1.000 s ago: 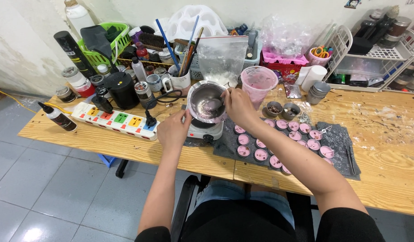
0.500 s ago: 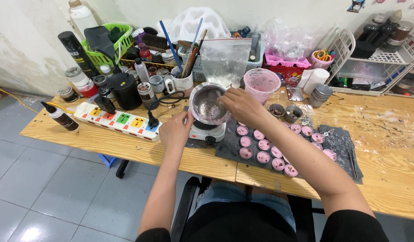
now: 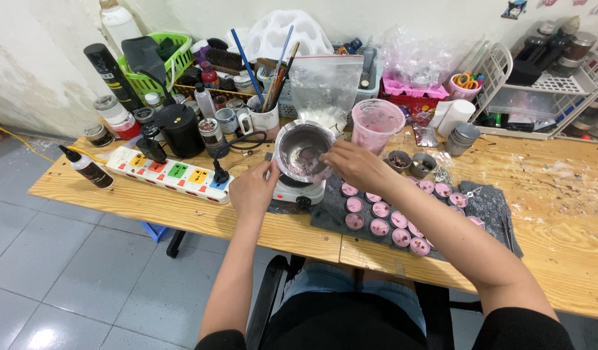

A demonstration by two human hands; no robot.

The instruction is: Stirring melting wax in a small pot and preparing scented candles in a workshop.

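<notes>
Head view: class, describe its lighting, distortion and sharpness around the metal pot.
Head view: soft, even light with faint shadows; wide-lens bending curves the table edge; the metal pot, left hand and right hand look fairly sharp, while the shelf clutter at the back is too small to read.

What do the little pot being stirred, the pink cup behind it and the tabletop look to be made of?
The pot looks like metal: a thin grey rim with a dull shine, and pinkish residue inside. The pink cup seems to be translucent plastic, since light passes through its smeared wall. The tabletop looks like unfinished pale wood or plywood, with visible grain and stains. The right hand reaches into the pot while the left hand steadies its side.
</notes>
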